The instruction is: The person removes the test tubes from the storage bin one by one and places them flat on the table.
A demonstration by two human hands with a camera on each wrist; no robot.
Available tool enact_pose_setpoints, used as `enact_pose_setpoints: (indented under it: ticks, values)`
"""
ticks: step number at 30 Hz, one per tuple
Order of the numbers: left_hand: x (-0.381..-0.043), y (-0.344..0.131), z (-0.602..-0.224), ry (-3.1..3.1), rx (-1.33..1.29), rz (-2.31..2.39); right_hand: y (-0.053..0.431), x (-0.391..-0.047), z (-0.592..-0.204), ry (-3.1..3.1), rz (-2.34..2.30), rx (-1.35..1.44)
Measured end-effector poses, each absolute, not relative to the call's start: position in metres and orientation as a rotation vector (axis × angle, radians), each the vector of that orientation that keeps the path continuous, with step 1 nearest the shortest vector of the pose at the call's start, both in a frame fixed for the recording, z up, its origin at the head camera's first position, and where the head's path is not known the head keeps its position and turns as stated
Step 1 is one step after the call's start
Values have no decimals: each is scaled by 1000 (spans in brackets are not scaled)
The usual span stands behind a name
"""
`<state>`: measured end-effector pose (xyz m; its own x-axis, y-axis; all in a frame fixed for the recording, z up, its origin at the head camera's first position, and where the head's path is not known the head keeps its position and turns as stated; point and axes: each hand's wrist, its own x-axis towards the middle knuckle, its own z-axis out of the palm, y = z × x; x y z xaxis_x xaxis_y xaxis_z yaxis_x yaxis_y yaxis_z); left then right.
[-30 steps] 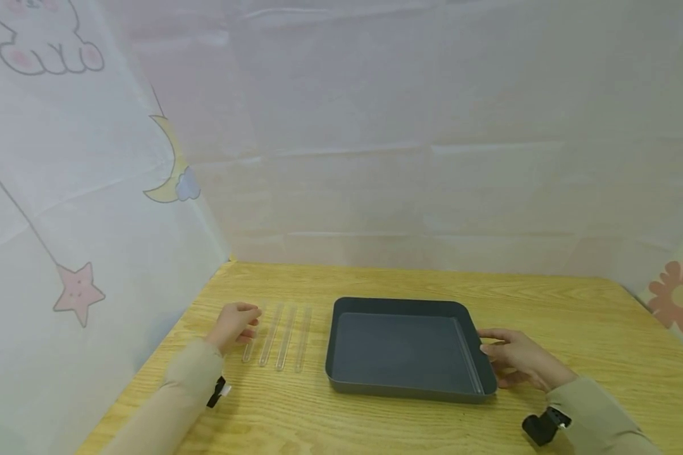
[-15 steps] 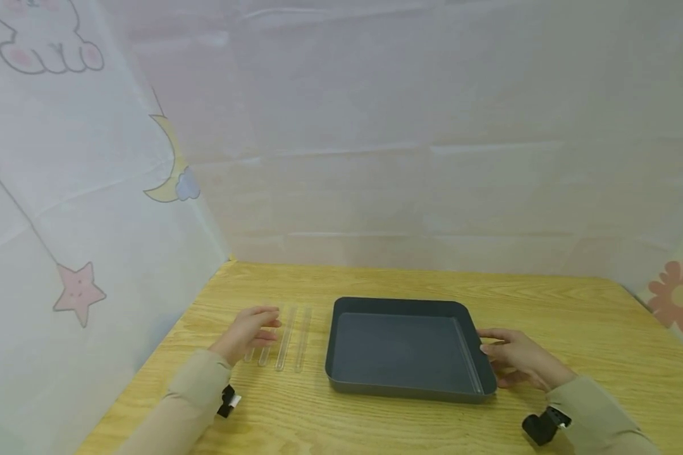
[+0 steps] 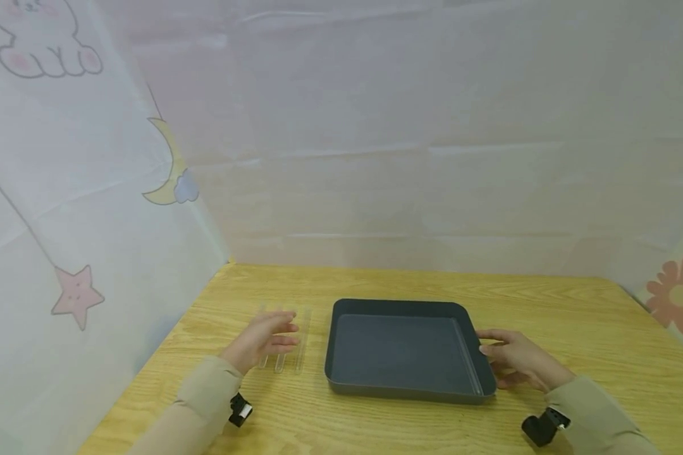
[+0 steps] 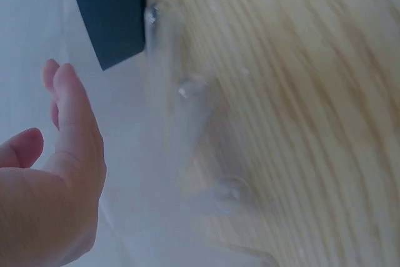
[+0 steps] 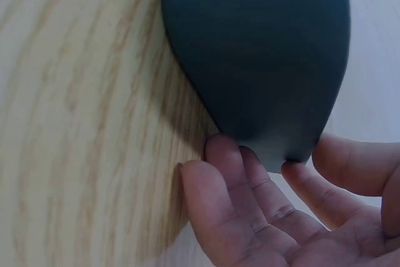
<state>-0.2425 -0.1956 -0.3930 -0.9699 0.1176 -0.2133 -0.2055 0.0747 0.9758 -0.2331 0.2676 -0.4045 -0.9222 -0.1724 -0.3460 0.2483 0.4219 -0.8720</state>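
Several clear tubes with rounded ends (image 3: pixel 300 354) lie side by side on the wooden table, left of a dark grey rectangular baking pan (image 3: pixel 398 307). My left hand (image 3: pixel 264 338) is over them, fingers extended and a little spread, hiding parts of some. In the left wrist view its palm (image 4: pixel 62 173) holds nothing, and the blurred tubes (image 4: pixel 164 45) lie beside it. Inside the pan, along its right wall, lies another clear tube (image 3: pixel 466 354). My right hand (image 3: pixel 523 359) holds the pan's right side, thumb at the rim and fingers (image 5: pixel 228 161) against the outer wall.
The wooden table (image 3: pixel 387 426) runs back to a pale fabric backdrop (image 3: pixel 421 189), with a printed side sheet (image 3: pixel 62 208) at the left. A small black camera (image 3: pixel 240 409) sits on the left wrist, another camera (image 3: pixel 543 426) on the right.
My left hand has moved right across the tubes, from the leftmost one toward the pan, its fingers opening out. The right hand and the pan have stayed in place.
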Motion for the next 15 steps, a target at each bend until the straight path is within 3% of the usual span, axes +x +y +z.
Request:
enact_pose_setpoints:
  ticks: [15]
  values:
    - [-239, -174, -383, 1913, 59, 1931, 269, -233, -404, 2292, -1504, 57]
